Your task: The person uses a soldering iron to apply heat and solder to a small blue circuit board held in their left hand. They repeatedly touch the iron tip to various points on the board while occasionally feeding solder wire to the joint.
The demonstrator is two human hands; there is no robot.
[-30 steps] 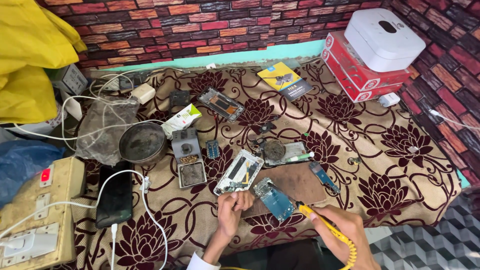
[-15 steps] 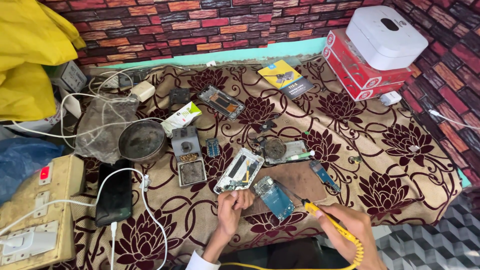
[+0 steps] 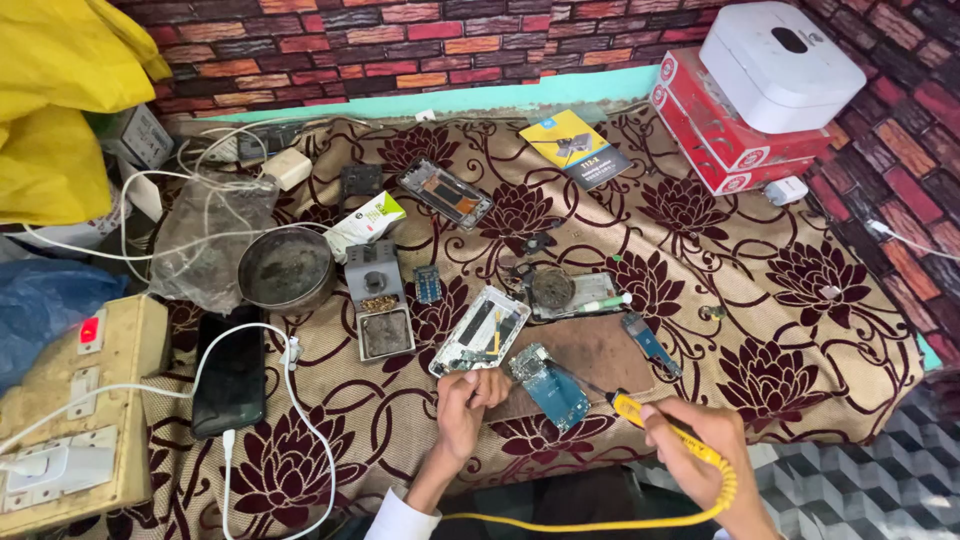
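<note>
Yellow soldering iron [image 3: 668,432] gripped by right hand [image 3: 700,450]; left hand [image 3: 465,400] pinches one circuit board [image 3: 550,385].

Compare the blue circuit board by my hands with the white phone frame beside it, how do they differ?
The blue circuit board is smaller and narrower; the white phone frame is larger. The board lies on the brown mat with the soldering iron tip at it; the frame lies on the patterned cloth, the left hand at its end. Both lie flat, stripped open.

Soldering iron [image 3: 655,428] tip on circuit board [image 3: 551,385]
</note>
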